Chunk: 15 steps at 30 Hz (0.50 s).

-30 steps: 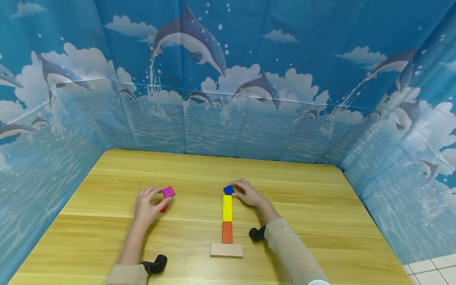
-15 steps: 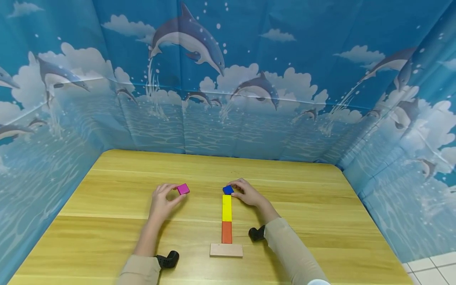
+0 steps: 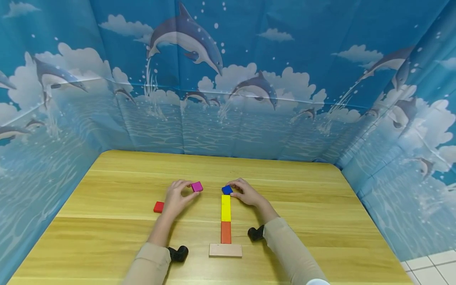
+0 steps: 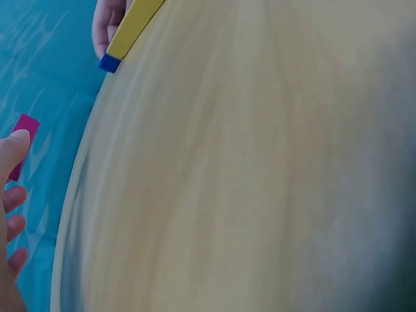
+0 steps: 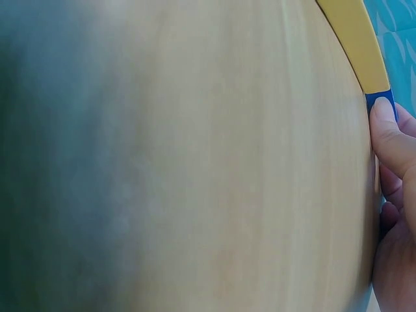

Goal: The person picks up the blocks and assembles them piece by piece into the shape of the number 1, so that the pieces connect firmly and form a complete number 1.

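The magenta block (image 3: pixel 197 187) is held in the left hand (image 3: pixel 177 198), pinched between thumb and fingers, to the left of the row of blocks and well short of the table's far edge. In the left wrist view it is seen against the blue curtain (image 3: pixel 228 130), with the thumb laid on its face and the other fingers loosely bent. The blue block (image 3: pixel 227 190) is gripped between the thumb and fingers of the right hand (image 3: pixel 248 193); it is placed against the far end of the yellow block (image 3: pixel 226 208), and in the head view it is turned slightly askew to it. A gap is left between the magenta block and the blue one.

The near end of the yellow block is met by the orange-red block (image 3: pixel 226 232), and below that the row is closed by a pale wooden block (image 3: pixel 225 250), laid crosswise. A red block (image 3: pixel 158 207) is seen on the wooden table (image 3: pixel 303 198), just beside the left wrist. Beige sleeves (image 3: pixel 292 245) are worn on both arms, and a black device (image 3: pixel 178 253) is seen at each wrist. Dolphins, clouds and water are printed on the curtain, and pale floor tiles (image 3: pixel 436 263) are shown at the lower right.
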Available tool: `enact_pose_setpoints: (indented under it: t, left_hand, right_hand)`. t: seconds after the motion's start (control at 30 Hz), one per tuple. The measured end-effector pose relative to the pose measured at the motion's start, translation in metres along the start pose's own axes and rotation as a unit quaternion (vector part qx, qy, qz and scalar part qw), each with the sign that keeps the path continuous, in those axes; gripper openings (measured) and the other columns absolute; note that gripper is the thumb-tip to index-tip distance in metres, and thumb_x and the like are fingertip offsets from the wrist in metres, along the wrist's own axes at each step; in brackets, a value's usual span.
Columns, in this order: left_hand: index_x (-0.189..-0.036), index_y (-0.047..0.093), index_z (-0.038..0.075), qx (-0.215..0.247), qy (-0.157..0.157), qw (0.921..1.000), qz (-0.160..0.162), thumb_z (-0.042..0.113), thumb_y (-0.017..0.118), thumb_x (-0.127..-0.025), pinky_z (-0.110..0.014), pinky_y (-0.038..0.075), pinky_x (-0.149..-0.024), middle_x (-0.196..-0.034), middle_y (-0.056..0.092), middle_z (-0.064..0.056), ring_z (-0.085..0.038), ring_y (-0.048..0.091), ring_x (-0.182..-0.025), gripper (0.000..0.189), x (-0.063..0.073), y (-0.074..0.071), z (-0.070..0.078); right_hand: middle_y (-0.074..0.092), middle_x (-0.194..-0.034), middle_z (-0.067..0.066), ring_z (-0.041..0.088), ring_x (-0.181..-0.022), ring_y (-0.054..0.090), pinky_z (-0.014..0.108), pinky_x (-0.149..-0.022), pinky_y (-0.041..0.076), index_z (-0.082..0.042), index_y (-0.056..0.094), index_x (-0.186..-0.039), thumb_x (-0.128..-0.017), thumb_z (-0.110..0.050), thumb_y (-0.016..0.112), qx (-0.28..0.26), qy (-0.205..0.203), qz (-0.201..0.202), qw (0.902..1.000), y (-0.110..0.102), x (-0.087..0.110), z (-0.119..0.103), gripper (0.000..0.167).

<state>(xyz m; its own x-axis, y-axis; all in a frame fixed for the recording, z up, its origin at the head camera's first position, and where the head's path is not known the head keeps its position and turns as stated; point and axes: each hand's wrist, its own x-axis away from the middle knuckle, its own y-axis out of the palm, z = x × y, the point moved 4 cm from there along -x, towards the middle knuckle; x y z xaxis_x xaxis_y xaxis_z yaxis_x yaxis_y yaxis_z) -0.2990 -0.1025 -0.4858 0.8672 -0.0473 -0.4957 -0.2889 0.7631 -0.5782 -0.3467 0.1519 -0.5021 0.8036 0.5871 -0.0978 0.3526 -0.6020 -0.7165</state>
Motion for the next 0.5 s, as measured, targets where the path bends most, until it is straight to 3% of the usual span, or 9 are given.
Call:
enact_pose_setpoints:
  t: [0.5]
  left_hand:
    - [-0.102, 0.067, 0.007, 0.041, -0.034, 0.9972, -0.053, 0.027, 0.077, -0.072, -0.037, 0.04, -0.079, -0.091, 0.062, -0.003, -0.022, 0.05, -0.087, 0.037, -0.009, 0.031, 0.009]
  right_hand:
    - [0.048, -0.1, 0.007, 0.019, -0.089, 0.042, 0.032, -0.08, 0.039, -0.007, 0.055, -0.121, -0.09, -0.013, 0.056, 0.007, -0.014, 0.005, 0.9999, 0.0, -0.001, 0.003, 0.031]
